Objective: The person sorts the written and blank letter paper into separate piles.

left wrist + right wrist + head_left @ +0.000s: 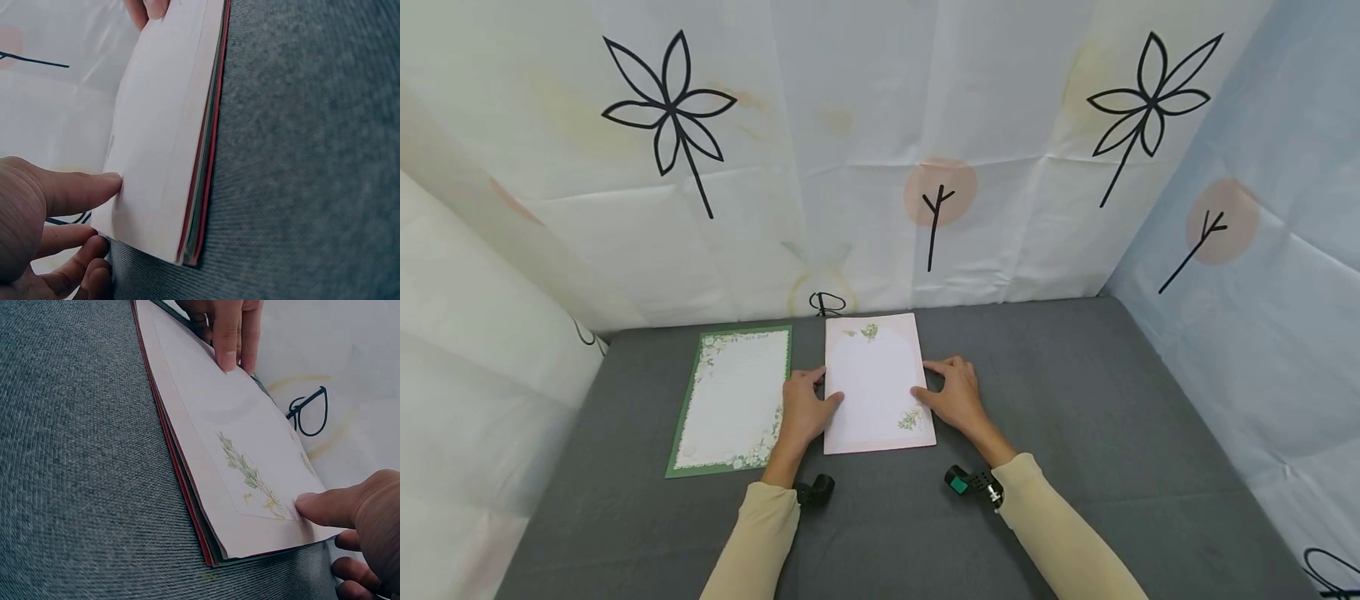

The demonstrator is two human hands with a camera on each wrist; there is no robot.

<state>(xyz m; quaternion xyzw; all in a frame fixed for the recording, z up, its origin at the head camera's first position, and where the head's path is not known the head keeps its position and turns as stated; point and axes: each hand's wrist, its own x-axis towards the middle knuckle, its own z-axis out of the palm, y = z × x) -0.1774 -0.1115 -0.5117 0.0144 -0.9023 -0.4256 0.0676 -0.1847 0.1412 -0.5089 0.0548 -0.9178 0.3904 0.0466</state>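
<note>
A stack of decorated paper sheets (876,383) lies in front of me. Its top sheet is pale pink with green leaf sprigs in two corners; red and green edges show beneath in both wrist views. My left hand (805,410) holds the left edge, thumb on the top sheet and fingers at the side. At the right edge my right hand (957,396) pinches in the same way, its thumb close to the lower sprig in the right wrist view. Left of the stack, a green-bordered sheet (730,404) with a leafy frame lies flat, partly behind my left hand.
A dark grey cloth covers the table (1097,433). White curtains (842,125) printed with flowers and trees stand along the back and both sides. Black wrist cameras (816,492) sit on both wrists, close over the cloth.
</note>
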